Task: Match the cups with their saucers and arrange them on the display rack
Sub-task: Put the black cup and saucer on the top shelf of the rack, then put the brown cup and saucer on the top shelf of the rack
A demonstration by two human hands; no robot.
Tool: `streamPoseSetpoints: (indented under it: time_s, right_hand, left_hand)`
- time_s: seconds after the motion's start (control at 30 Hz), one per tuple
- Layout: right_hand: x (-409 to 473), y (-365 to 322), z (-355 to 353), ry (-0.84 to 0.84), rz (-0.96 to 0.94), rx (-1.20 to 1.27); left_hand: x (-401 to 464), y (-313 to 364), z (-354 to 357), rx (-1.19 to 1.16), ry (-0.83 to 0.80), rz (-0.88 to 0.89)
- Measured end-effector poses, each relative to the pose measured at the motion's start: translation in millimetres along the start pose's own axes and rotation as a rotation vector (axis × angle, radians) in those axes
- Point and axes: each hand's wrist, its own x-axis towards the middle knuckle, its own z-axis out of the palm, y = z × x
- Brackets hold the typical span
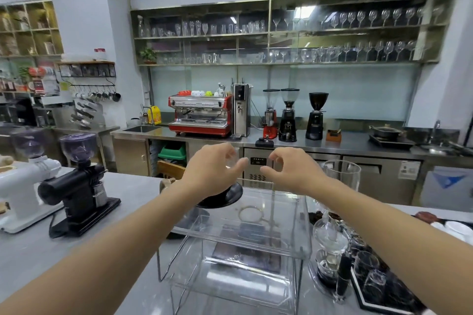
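A clear acrylic display rack [279, 225] with two tiers stands on the grey counter right in front of me. A black saucer [225, 198] rests at the back left corner of its top tier. My left hand [212, 169] hovers just above that saucer, fingers curled and thumb stretched to the right, with nothing visible in it. My right hand [289, 169] hangs beside it over the rack's back edge, fingers bent into a loose C, also holding nothing. A beige cup [166, 183] peeks out behind my left forearm. White cups and saucers [457, 229] and a brown saucer [426, 216] lie at the far right.
A black grinder [76, 186] and a white grinder [23, 194] stand on the counter at left. A glass siphon brewer [332, 215] and a black tray [384, 299] with small glasses crowd the rack's right side. The back counter holds a red espresso machine [202, 115].
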Motion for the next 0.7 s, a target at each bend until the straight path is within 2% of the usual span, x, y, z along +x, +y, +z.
streamPoseSetpoints:
  time_s: [0.13,0.3,0.7]
  right_hand:
    - [-27.4,25.0,-17.2,0.069,-0.130,-0.297]
    - [-61.1,59.0,-31.7,0.119,-0.165,-0.409]
    - [-152.7,141.7,-40.5,0.106,0.008,-0.202]
  left_hand:
    - [-3.3,36.9,18.8,0.153,-0.036,0.194]
    - [-13.7,76.9,38.2,0.185,-0.045,0.334]
    - [-52.4,154.2,100.6,-0.110,-0.152,0.294]
